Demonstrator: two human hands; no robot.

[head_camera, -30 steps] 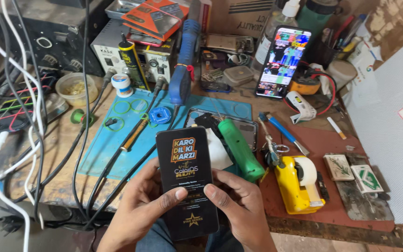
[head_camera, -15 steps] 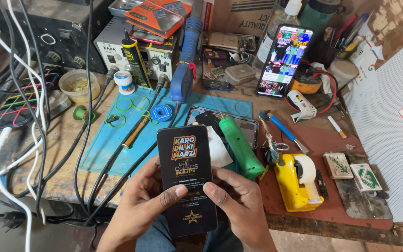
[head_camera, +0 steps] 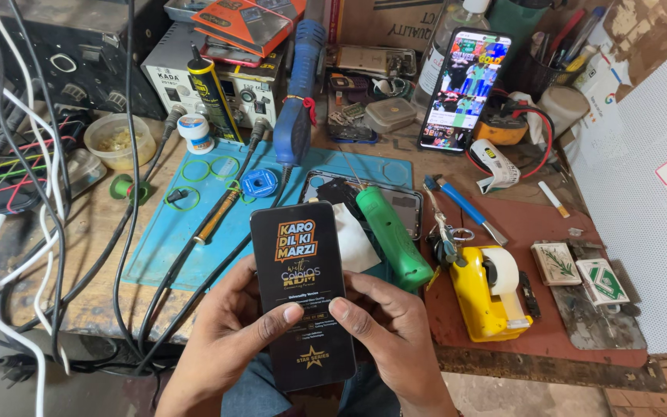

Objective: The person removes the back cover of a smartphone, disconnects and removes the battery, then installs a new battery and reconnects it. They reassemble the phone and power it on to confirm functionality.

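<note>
1. Gripping a flat black packet [head_camera: 303,293] with orange and white print on its face, both hands hold it upright just off the near edge of the counter [head_camera: 79,301].
2. The left hand [head_camera: 229,340] is closed around the packet's left edge, thumb laid across the lower front; the right hand [head_camera: 384,332] clasps the right edge the same way, its thumb tip almost meeting the other.
3. Compared with a second ago, the packet sits in nearly the same place and tilt; only the thumbs appear to have crept slightly along the front, so the hold looks steady and the packet unopened.
4. Beyond the packet lies a blue work mat [head_camera: 194,224], with an opened phone body [head_camera: 364,201] on its far right part.
5. Just right of the packet a green tool [head_camera: 391,235] lies slanted, with a white cloth [head_camera: 353,239] between it and the packet.
6. Further right of the packet stands a yellow tape dispenser [head_camera: 488,289] on a reddish mat [head_camera: 550,309].
7. Far beyond the packet, a lit phone [head_camera: 463,89] leans upright; cables [head_camera: 48,193] trail to the packet's left.
</note>
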